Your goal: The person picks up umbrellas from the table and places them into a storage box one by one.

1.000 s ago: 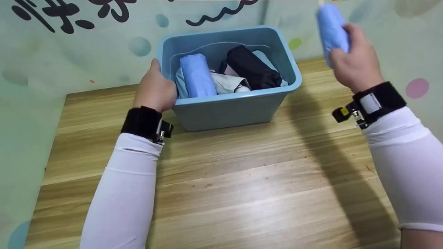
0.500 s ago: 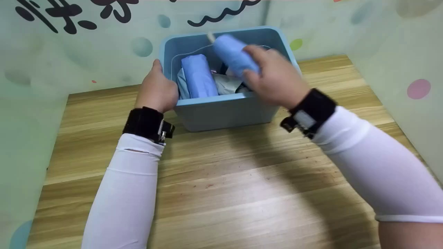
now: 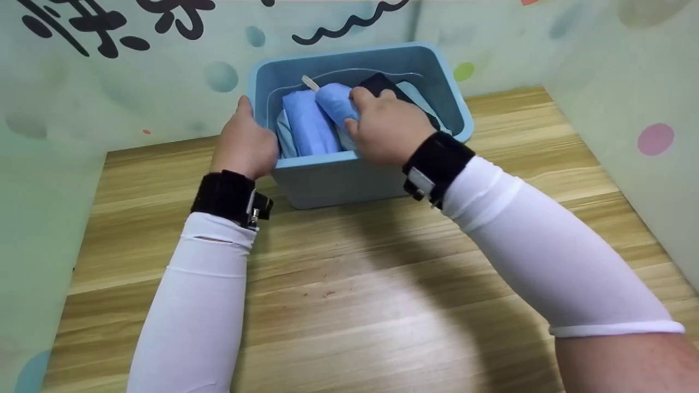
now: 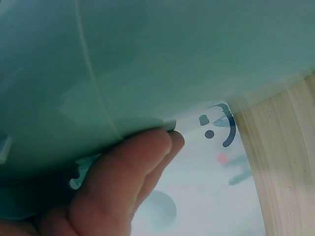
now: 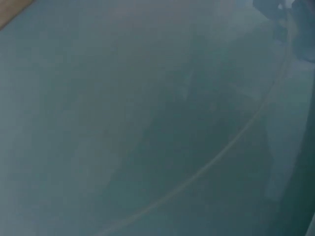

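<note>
A blue plastic bin [image 3: 333, 183] stands by the back wall in the head view, holding rolled fabric things. My left hand [image 3: 246, 142] holds its left side at the rim; in the left wrist view the fingers [image 4: 123, 167] lie against the outer wall. Inside the bin, my right hand [image 3: 390, 123] grips a blue rolled bundle [image 3: 334, 101] with a pale strap, seemingly a folded umbrella. Left of it lies another blue rolled bundle [image 3: 310, 123]. Beyond the right hand, a black rolled bundle [image 3: 382, 83] is partly hidden. The right wrist view shows mostly the bin's outer wall [image 5: 147, 123].
The bin stands on a wood-grain surface [image 3: 306, 284]. Printed walls [image 3: 164, 98] with dots and dark lettering rise behind it and at both sides. Light blue fabric [image 3: 418, 98] lies at the bin's right end.
My right hand has brought the strapped blue bundle from the upper right, over the rim and down into the bin beside the other blue bundle. The left hand has stayed on the bin.
</note>
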Demonstrator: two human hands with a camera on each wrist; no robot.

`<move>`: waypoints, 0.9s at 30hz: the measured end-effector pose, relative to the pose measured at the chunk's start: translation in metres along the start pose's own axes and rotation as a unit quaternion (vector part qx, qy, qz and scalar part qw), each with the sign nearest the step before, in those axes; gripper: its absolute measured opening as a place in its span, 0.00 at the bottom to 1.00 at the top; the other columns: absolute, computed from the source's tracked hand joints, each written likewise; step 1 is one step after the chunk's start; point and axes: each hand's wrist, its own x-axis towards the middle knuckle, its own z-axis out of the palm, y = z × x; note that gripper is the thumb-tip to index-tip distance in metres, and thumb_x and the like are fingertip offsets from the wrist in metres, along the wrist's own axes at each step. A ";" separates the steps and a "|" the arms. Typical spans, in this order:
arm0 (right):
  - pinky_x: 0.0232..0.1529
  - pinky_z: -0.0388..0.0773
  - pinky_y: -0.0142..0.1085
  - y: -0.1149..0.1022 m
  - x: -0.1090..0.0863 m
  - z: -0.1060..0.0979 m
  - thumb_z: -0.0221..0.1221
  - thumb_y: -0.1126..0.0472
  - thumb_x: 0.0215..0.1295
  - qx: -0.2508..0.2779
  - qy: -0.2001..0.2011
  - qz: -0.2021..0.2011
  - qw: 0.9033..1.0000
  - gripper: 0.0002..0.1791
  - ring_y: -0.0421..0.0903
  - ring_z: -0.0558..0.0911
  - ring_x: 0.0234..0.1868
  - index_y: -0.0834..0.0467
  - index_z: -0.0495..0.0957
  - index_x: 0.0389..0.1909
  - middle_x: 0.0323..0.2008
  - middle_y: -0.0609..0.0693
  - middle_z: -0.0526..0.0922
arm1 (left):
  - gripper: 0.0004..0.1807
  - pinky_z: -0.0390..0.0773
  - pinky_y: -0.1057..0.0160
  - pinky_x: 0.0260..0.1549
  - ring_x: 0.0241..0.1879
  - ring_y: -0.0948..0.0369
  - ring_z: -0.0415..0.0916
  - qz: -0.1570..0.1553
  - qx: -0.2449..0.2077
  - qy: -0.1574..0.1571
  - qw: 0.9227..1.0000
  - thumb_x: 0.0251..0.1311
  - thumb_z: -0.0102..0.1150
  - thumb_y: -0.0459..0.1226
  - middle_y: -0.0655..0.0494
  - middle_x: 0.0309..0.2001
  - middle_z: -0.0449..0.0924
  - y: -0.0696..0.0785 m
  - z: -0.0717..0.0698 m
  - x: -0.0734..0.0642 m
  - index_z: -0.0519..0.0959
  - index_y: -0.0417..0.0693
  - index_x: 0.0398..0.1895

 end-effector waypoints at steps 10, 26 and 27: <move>0.75 0.66 0.54 0.003 0.004 0.001 0.41 0.37 0.78 0.039 -0.075 -0.033 0.996 0.45 0.57 0.64 0.73 0.42 0.32 0.86 0.80 0.64 0.53 | 0.41 0.45 0.50 0.83 0.85 0.54 0.41 -0.006 -0.004 -0.001 1.000 0.76 0.30 0.35 0.51 0.87 0.35 0.001 0.000 -0.001 0.25 0.50 0.86; 0.82 0.29 0.65 0.002 0.009 -0.001 0.37 0.46 0.84 -0.019 -0.101 -0.059 0.993 0.37 0.64 0.35 0.86 0.40 0.36 0.86 0.86 0.54 0.30 | 0.42 0.48 0.51 0.83 0.84 0.54 0.46 0.000 0.002 0.006 1.000 0.75 0.31 0.35 0.49 0.87 0.39 0.001 0.001 -0.002 0.27 0.48 0.86; 0.82 0.29 0.65 0.002 0.010 0.000 0.36 0.45 0.84 -0.019 -0.100 -0.060 0.993 0.37 0.64 0.35 0.86 0.40 0.35 0.86 0.86 0.54 0.30 | 0.42 0.47 0.51 0.83 0.84 0.54 0.46 0.000 0.004 0.006 1.000 0.75 0.31 0.35 0.49 0.87 0.38 0.001 0.001 -0.002 0.27 0.48 0.86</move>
